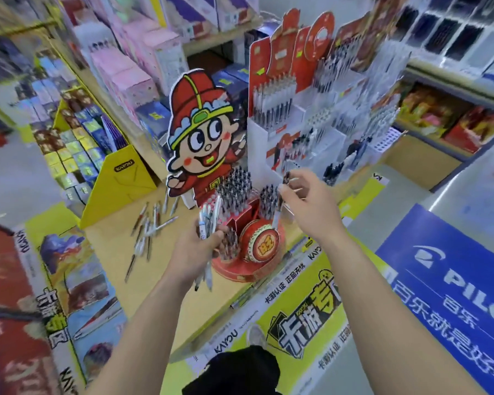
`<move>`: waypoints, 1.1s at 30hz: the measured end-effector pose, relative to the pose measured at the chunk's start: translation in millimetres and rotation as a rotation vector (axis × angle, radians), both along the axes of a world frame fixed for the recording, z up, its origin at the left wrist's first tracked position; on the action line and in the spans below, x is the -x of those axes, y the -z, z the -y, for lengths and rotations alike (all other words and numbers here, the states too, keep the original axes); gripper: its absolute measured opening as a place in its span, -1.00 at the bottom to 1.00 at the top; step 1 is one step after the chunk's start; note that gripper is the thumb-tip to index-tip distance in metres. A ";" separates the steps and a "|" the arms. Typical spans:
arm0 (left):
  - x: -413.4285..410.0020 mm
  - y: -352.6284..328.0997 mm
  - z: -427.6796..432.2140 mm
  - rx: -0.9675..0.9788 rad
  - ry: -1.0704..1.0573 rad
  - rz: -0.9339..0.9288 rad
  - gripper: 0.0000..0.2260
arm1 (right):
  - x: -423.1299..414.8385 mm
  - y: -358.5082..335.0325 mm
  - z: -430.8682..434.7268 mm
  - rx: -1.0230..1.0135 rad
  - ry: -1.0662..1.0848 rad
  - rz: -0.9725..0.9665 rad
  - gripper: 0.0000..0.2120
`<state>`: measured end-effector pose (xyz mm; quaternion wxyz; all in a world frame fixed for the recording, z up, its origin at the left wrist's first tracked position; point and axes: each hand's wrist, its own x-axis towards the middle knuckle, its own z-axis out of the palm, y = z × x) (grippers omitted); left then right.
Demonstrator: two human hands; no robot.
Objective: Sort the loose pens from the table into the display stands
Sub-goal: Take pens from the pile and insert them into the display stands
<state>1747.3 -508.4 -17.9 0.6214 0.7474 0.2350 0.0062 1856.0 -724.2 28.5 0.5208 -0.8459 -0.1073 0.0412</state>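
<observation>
My left hand point(196, 248) grips a bunch of white pens point(208, 218) upright over the front of the red display stand point(257, 246). My right hand point(305, 201) pinches a single pen point(286, 175) above the stand's right pocket of dark pens point(268, 199). Several loose pens point(150, 226) lie scattered on the yellow table point(117, 275) left of the stand. The tall white Pilot stand point(291, 121) rises behind my right hand. The image is blurred, so pen details are unclear.
A cartoon cut-out in a red hat point(203, 132) backs the red stand. A yellow card box point(120, 183) sits at the table's left. Shelves of boxed goods point(131, 67) fill the back. A blue Pilot sign point(454, 286) lies to the right.
</observation>
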 end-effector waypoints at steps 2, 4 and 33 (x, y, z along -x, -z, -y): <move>-9.2 2.2 -8.6 -0.018 -0.067 0.001 -0.80 | -17.7 -4.4 -10.0 -0.009 -0.065 0.012 -0.82; -12.4 3.8 -15.6 -0.003 -0.143 -0.001 -0.77 | -30.2 -8.9 -23.9 -0.014 -0.178 0.016 -0.81; -6.5 45.4 15.2 0.195 -0.766 -0.042 -0.75 | -122.9 55.5 -136.0 0.283 -0.820 0.179 -0.83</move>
